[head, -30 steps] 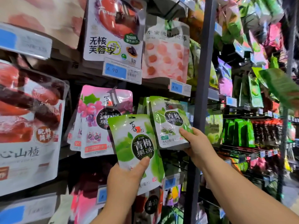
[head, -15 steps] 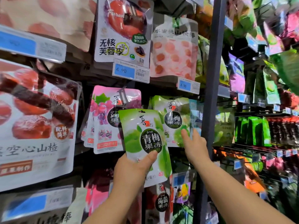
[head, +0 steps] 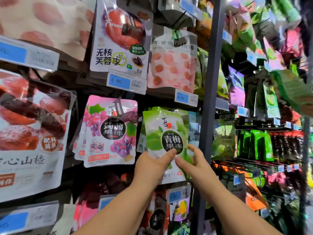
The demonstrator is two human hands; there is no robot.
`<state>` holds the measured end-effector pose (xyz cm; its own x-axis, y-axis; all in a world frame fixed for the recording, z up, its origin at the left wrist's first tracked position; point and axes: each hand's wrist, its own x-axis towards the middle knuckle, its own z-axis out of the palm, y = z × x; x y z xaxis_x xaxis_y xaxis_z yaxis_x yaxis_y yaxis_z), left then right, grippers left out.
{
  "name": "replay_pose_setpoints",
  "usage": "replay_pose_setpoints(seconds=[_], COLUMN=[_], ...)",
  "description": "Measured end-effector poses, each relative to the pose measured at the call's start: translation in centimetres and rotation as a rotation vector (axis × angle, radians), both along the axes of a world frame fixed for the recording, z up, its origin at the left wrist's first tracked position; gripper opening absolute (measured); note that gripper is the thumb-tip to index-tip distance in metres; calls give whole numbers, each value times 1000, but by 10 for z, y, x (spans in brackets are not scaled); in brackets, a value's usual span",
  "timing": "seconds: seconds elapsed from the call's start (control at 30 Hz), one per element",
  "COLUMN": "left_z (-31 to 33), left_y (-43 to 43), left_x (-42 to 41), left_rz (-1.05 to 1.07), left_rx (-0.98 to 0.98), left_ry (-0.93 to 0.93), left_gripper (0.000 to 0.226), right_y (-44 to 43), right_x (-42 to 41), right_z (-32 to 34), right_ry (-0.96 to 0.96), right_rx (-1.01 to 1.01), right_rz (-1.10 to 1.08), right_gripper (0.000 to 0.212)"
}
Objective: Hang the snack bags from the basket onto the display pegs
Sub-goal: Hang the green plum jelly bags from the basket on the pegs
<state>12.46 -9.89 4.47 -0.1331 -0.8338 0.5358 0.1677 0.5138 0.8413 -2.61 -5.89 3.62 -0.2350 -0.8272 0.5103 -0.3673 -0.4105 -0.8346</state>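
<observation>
Centre of frame: your left hand holds the green snack bag from below, thumb flat on its front. The bag is upright, over the other green bags, between the pink grape bags and the grey post. Your right hand is at its lower right edge, fingers curled; cannot tell if it pinches. Peg hidden.

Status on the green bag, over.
Left hand grips green bag low, thumb on front. Right hand pinches its lower right part. Bag in front of matching hung bags; peg hidden, hooking unclear.
</observation>
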Motion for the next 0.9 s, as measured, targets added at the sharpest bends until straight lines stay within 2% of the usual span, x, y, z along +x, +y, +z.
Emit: replay_pose_setpoints(seconds=[0.1, 0.2, 0.33, 0.43, 0.57, 0.6, 0.7, 0.73, 0.83, 0.9], left_z=[10, 19, 33, 39, 41, 41, 41, 40, 41, 42], left_y=[-5, -11, -13, -17, -23, -23, -27, -29, -31, -32], left_x=[-11, -19, -25, -28, -30, -30, -33, -34, -37, -38], left_rz=[3, 35, 70, 73, 72, 68, 68, 72, 74, 73], left_rx=[-30, -79, -139, -152, -156, -153, -149, -149, -146, -139], left_ry=[-25, -45, -86, -111, -128, -131, -146, -151, -164, -173], left_gripper=[10, 28, 25, 30, 32, 34, 34, 34, 34, 34], right_y=[-1, -6, -11, -16, -19, -19, -21, -21, -23, -25], right_x=[-6, -9, -14, -16, -18, -17, -19, -20, -23, -24], right_z=[4, 7, 18, 26, 31, 32, 30, 29, 26, 27], right_ry=[-64, -55, -70, -70, -69, -73, -107, -122, -136, -127], right_rx=[-99, -135, -205, -204, -178, -176, -169, -174, -202, -200], right_rz=[-47, -139, -167, -172, -141, -143, -144, -141, -124, -134], right_gripper=[89, 91, 67, 64, 45, 48, 88, 92, 76, 75])
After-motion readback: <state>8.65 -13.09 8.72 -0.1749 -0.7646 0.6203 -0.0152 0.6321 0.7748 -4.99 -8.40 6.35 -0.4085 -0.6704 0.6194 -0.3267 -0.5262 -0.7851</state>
